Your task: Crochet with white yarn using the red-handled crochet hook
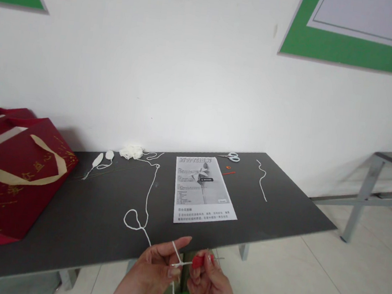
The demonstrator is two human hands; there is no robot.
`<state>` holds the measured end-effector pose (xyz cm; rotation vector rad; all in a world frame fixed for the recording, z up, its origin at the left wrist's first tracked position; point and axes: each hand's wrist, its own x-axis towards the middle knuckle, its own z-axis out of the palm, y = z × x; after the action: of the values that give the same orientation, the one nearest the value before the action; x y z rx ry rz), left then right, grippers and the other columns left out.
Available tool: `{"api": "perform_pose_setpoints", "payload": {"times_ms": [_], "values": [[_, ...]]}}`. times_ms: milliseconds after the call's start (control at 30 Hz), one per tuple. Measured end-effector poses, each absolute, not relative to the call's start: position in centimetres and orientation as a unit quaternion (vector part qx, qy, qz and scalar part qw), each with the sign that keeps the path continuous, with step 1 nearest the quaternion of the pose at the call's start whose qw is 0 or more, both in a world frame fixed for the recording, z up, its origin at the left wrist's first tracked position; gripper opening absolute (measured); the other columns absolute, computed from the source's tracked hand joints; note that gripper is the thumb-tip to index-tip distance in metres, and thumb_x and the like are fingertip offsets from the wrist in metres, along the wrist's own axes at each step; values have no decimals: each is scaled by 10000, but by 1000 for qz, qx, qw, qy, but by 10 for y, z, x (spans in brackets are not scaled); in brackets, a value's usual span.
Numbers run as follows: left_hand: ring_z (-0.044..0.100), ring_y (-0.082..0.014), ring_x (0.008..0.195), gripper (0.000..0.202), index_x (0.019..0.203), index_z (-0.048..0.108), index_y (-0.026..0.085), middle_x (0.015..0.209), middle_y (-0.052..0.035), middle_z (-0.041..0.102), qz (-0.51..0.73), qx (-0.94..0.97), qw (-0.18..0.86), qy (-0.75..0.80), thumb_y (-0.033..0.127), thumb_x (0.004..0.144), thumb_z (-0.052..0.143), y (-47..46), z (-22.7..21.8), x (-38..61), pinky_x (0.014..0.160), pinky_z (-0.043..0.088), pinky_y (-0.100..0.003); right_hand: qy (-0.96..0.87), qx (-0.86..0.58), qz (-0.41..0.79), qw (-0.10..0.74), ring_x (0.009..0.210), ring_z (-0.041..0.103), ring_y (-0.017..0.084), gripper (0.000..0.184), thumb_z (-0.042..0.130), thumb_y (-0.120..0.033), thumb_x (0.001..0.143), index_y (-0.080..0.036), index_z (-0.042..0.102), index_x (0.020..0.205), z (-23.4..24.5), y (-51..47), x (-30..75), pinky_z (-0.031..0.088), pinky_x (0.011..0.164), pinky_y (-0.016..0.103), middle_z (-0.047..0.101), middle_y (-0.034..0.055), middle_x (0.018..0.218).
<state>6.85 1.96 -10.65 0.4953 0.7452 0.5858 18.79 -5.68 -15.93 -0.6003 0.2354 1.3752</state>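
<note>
The left hand (154, 269) is pinching white yarn (176, 251) between thumb and fingers, with one length running up towards the raised forefinger and a short tail hanging below the thumb. Directly to the right, the hook (198, 262) is lying nearly level, its long axis running left to right and its thin end meeting the yarn just beside the left fingertips; so the yarn is lying in line with the hook, nearer the left hand. The right hand (211, 280) is gripping the hook's red handle in its fingers. At the far left, the red bag (28, 198) is running out of view. The loose strand (148, 193) on the table (273, 218) is disappearing behind the left hand, so its join with the pinched yarn is staying hidden. The hook's tip is blending into the yarn, too small to show whether it is sitting inside a loop; the right fingers are partly covering the handle, and the paper's (225, 213) smaller print is blurring.
</note>
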Motion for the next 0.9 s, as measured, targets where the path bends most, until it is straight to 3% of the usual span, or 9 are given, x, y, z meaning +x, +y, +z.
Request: {"api": "perform_pose_setpoints", "payload": {"times_ms": [200,400,700,900], "values": [[509,-63,496,570,914,829,130,504,28,618,272,239,864,350,183,362,962,20,-108,69,579,385,-199,122,-270,632,716,457,645,82,319,980,-233,505,-134,757,711,-151,-55,188,504,458,172,776,8,598],[420,-47,453,580,882,837,180,448,70,525,267,272,858,344,197,318,971,20,-115,70,505,308,-192,154,-277,626,712,503,678,93,366,993,-217,458,-121,755,719,-147,-53,188,536,500,182,791,17,626],[446,-72,522,573,1014,811,240,537,68,527,273,328,831,357,143,463,933,16,-109,65,547,352,-203,45,-292,588,753,521,664,95,265,909,-303,662,-123,765,793,-161,-56,188,539,521,181,779,48,665],[470,-93,556,612,1065,794,275,584,52,573,272,363,816,359,167,479,934,14,-103,61,564,371,-204,20,-299,581,757,522,659,99,245,898,-302,676,-128,766,786,-160,-57,187,528,518,177,769,52,645]]}}
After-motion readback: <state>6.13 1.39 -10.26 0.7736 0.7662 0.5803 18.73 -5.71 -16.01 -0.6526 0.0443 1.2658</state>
